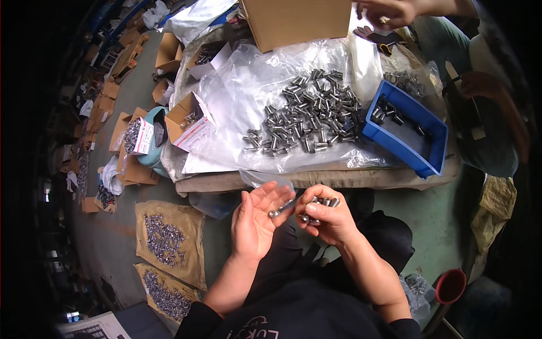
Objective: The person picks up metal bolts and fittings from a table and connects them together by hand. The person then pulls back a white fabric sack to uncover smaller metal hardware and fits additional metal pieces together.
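My left hand (254, 226) is open with the palm up and fingers stretched out. Across its fingers lies one shiny metal pin with a rounded end (280, 209). Close beside it, my right hand (327, 217) is closed around several short metal pins (324, 201), their ends poking out between thumb and fingers. Both hands are in front of the worktable's near edge, above my lap. Beyond them, a loose heap of similar metal pins (307, 113) is spread over a clear plastic sheet (226, 144). Whether the pins are threaded is too small to tell.
A blue plastic bin (395, 148) with some dark pins stands right of the heap. Small cartons (189, 121) line the table's left side; a large cardboard box (296, 25) stands behind. Another person's hand (389, 12) is at far right. Sacking with metal parts (195, 248) lies on the floor.
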Demonstrator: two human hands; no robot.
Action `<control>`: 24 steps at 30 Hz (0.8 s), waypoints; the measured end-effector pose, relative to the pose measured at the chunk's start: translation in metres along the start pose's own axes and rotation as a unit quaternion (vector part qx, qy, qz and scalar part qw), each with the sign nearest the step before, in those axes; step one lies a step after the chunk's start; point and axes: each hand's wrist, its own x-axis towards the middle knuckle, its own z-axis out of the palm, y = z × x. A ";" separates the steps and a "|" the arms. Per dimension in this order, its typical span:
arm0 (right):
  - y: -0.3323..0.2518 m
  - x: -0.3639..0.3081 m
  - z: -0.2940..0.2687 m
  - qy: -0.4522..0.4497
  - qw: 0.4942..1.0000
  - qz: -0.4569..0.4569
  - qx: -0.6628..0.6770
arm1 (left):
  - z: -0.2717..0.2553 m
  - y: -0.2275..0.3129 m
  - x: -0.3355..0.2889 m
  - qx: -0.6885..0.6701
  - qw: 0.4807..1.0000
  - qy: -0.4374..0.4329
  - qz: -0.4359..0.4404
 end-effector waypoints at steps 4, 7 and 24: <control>0.009 -0.001 0.009 0.032 0.935 -0.099 -0.340 | 0.011 -0.009 -0.005 0.164 0.977 0.005 0.135; 0.016 -0.001 0.010 0.001 0.866 -0.177 -0.468 | 0.014 -0.013 -0.008 0.285 0.936 -0.028 0.205; 0.018 0.009 0.011 0.085 0.841 -0.174 -0.505 | 0.021 -0.011 -0.008 0.615 0.724 -0.016 0.311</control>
